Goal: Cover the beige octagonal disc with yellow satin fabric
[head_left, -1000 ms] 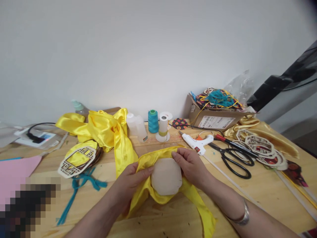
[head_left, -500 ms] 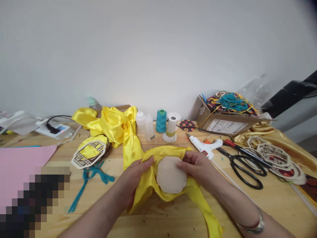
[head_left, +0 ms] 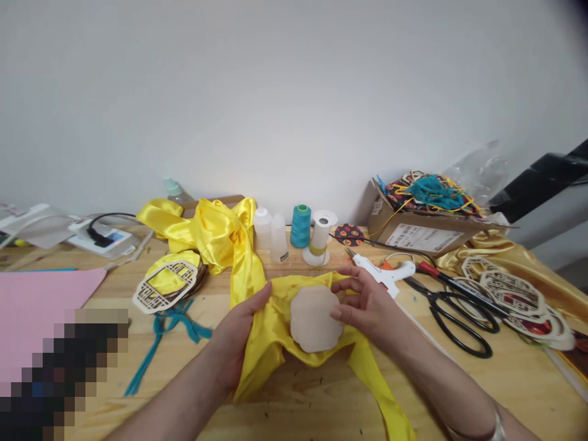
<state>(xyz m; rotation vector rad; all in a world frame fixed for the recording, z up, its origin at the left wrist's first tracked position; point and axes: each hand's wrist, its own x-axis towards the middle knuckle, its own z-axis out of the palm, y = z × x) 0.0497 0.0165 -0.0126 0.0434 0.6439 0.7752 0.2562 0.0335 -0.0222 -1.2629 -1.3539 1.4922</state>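
A pale, scalloped flat piece point(head_left: 314, 318) lies on a strip of yellow satin cloth point(head_left: 275, 334) in the middle of the wooden table point(head_left: 505, 380). My left hand point(head_left: 239, 334) grips the cloth's left edge, thumb on top and fingers underneath. On the right side my right hand point(head_left: 367, 303) has its fingers curled loosely, with fingertips touching the pale piece's right rim and the cloth's upper edge.
A white glue gun point(head_left: 383, 274) and black scissors point(head_left: 452, 309) lie right of my hands. Behind stand thread spools point(head_left: 301, 226) and small bottles point(head_left: 271, 236). A cardboard box point(head_left: 425, 229) and wooden cut-outs point(head_left: 514, 294) sit far right; more yellow satin point(head_left: 206, 233), a framed piece point(head_left: 168, 285), pink paper point(head_left: 37, 306) left.
My right hand has let go of the cloth's top edge and opened partly, fingers now at the pale piece's rim. My left hand keeps its grip. The view shifted slightly.
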